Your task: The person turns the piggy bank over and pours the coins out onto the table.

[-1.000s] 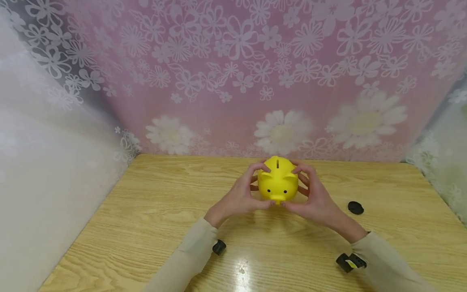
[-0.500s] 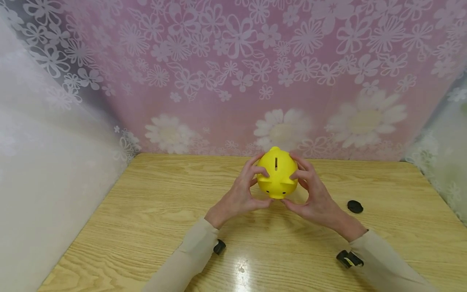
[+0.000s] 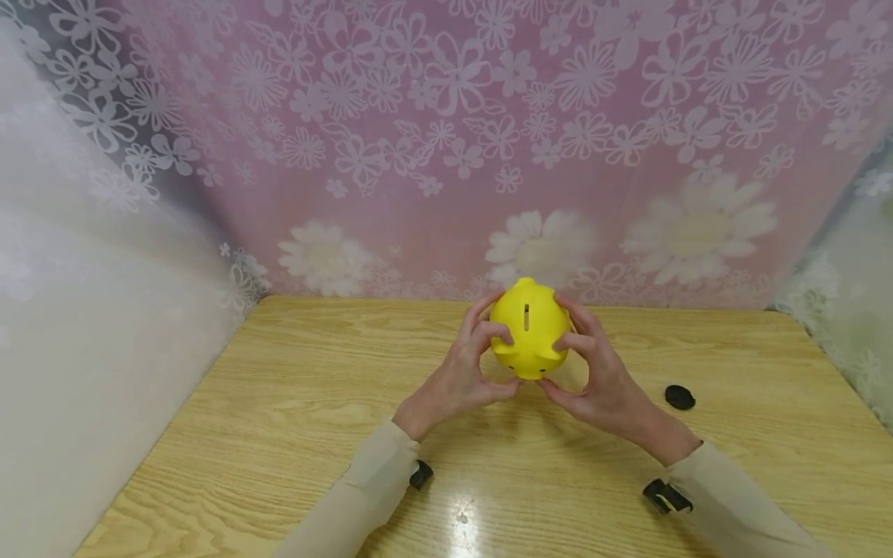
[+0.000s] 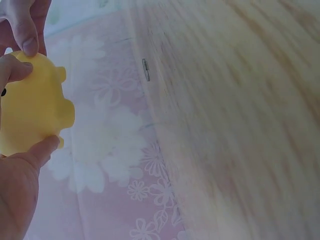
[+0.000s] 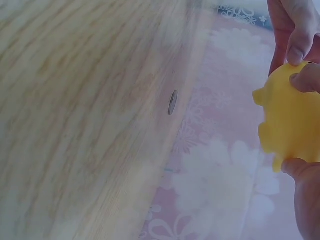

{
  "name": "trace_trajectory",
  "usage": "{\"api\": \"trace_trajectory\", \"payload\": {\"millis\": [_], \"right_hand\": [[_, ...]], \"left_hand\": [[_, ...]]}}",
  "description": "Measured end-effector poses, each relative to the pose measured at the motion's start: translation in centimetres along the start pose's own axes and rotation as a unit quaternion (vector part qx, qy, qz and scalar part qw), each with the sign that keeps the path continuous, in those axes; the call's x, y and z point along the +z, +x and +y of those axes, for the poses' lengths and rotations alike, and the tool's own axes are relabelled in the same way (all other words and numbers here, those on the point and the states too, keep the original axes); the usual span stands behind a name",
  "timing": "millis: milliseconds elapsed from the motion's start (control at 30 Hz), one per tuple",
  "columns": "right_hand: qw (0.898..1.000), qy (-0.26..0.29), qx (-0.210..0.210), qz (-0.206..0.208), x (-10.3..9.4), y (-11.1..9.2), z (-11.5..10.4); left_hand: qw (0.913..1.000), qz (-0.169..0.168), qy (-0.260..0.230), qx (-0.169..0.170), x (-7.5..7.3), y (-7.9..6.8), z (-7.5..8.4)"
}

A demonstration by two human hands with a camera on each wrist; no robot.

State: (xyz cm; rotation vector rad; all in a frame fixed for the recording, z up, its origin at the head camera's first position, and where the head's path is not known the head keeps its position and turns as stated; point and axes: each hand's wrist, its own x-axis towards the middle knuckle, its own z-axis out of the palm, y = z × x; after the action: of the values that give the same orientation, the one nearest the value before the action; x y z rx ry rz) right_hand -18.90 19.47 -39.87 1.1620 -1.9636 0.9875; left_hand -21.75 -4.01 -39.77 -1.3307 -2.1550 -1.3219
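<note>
A yellow piggy bank (image 3: 529,325) is held in front of me near the table's back edge, its coin slot turned up and its snout toward me. My left hand (image 3: 460,364) grips its left side, index finger by the ear and thumb under the snout. On the other side my right hand (image 3: 600,372) grips it the same way. In the left wrist view the piggy bank (image 4: 35,107) shows its stubby feet, apart from the table. The right wrist view likewise shows the piggy bank (image 5: 292,115) raised, fingers and thumbs pressed on it.
A black round plug-like disc (image 3: 680,397) lies on the wooden table (image 3: 293,434) to the right. Near the back edge lies a small grey coin-like piece (image 5: 172,102), hidden in the head view. A pink floral curtain (image 3: 418,217) hangs behind.
The piggy bank has tipped forward, snout down, so its slot and back show more and its eyes less. Both hands have kept hold of it.
</note>
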Motion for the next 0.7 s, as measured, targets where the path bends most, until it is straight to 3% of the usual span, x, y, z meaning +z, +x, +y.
{"api": "trace_trajectory", "payload": {"millis": [200, 500, 600, 700], "right_hand": [[1.000, -0.023, -0.018, -0.001, 0.04, -0.04, 0.12], [1.000, -0.025, -0.018, 0.003, 0.26, -0.20, 0.14], [1.000, -0.020, 0.001, -0.001, 0.20, -0.35, 0.15], [0.999, -0.005, 0.050, -0.012, -0.03, -0.57, -0.05]], "left_hand": [[0.9996, 0.005, 0.020, 0.021, -0.07, 0.07, 0.09], [0.9992, 0.000, 0.035, 0.017, -0.01, -0.08, 0.01], [0.9989, -0.002, 0.043, 0.016, -0.10, 0.00, -0.07], [0.9992, -0.011, 0.039, 0.000, -0.24, -0.07, -0.11]]}}
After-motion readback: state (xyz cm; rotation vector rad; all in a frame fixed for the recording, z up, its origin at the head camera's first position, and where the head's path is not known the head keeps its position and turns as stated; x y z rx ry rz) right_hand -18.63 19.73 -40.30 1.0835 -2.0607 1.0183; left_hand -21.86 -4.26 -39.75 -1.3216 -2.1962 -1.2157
